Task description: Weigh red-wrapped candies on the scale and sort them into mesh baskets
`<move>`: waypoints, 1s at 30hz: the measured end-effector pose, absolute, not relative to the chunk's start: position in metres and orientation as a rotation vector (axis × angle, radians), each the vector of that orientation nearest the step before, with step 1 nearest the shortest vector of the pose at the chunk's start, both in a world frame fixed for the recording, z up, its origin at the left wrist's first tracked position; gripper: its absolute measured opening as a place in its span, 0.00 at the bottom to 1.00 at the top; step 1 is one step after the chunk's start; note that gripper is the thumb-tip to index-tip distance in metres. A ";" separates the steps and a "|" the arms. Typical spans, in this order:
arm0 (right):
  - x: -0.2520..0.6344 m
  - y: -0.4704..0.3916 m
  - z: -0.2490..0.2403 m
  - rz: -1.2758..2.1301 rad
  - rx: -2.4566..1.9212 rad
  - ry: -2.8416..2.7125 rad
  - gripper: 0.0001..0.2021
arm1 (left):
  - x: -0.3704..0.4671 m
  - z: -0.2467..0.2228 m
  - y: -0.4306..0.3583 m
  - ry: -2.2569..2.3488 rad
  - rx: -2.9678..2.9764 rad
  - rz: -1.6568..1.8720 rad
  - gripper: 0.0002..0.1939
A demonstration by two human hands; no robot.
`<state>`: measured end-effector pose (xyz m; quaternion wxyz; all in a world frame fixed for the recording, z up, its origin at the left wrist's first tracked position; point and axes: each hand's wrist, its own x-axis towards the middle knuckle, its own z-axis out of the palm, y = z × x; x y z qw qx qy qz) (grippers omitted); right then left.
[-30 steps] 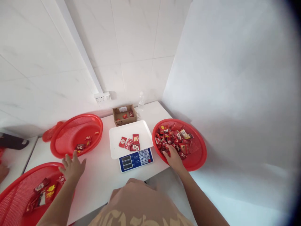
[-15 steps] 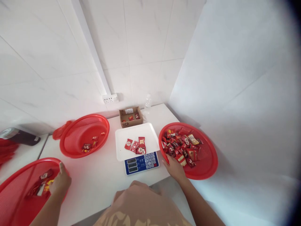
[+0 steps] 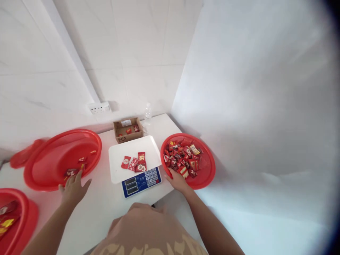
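Note:
My left hand, fingers apart, reaches over the near rim of the back-left red basket, its fingertips beside a few red packets. My right hand grips the near-left rim of the right red basket, which holds a pile of red wrapped packets. Between the hands, a white tray sits on a blue scale. Several red packets lie on the tray.
Behind the tray stand a cardboard box with a few packets and a clear bottle. Another red basket is at the near left. A red bag lies at the far left. A wall runs along the right.
My left hand has moved from the near-left basket to the back-left one and spread its fingers. The view has turned right, shifting things left. My right hand still holds its basket's rim.

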<state>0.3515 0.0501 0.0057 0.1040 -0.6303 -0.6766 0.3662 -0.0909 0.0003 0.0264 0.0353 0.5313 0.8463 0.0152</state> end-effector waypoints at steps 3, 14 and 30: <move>0.359 0.055 0.006 1.202 -1.779 -1.854 0.24 | -0.075 0.019 0.006 2.510 1.737 -0.003 0.30; 0.382 0.085 -0.002 0.558 -1.882 -1.845 0.20 | -0.020 0.018 0.002 2.240 2.073 0.443 0.23; 0.248 0.061 0.025 0.624 -1.398 -2.637 0.23 | 0.050 0.000 0.041 1.759 2.362 0.251 0.22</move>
